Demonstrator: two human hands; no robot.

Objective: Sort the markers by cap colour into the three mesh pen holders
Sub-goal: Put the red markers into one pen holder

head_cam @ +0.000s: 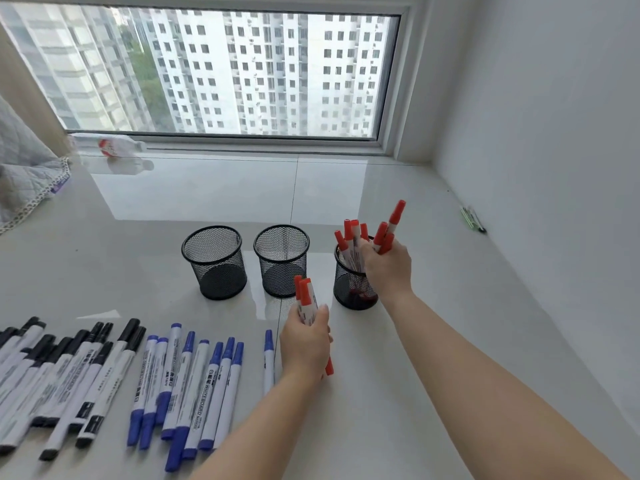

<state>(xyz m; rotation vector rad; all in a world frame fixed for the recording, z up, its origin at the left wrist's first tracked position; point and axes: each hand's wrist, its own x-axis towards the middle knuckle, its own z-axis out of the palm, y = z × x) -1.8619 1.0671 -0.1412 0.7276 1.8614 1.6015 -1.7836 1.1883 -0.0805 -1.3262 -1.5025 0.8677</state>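
Three black mesh pen holders stand in a row: the left holder and middle holder hold nothing, the right holder has several red-capped markers standing in it. My right hand is over the right holder, shut on a few red-capped markers. My left hand is in front of the middle holder, shut on two or three red-capped markers. Black-capped markers lie at the near left, blue-capped markers beside them.
The white glossy surface runs to a window at the back and a wall on the right. A plastic bottle lies by the window sill. A quilted cloth is at the left edge. A few green pens lie by the right wall.
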